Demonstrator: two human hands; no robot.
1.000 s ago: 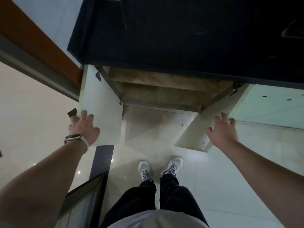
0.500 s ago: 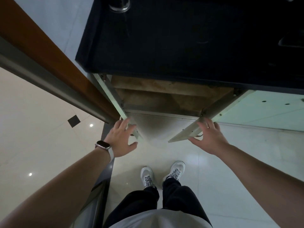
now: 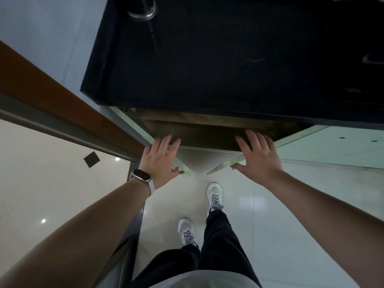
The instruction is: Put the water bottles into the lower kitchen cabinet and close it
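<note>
The lower kitchen cabinet sits under a black countertop, its brown inside partly showing. Its two pale doors stand half swung in toward each other. My left hand presses with straight fingers on the top edge of the left door. My right hand presses flat on the right door. No water bottles show; the cabinet's inside is dark and mostly hidden by the counter.
A glass stands at the counter's far left. A brown door frame runs diagonally on the left. Another pale cabinet front lies to the right. My feet in white shoes stand on the glossy tiled floor.
Both doors have swung inward from wide open to a narrow V, with my hands following them toward the middle. The view has moved closer to the counter.
</note>
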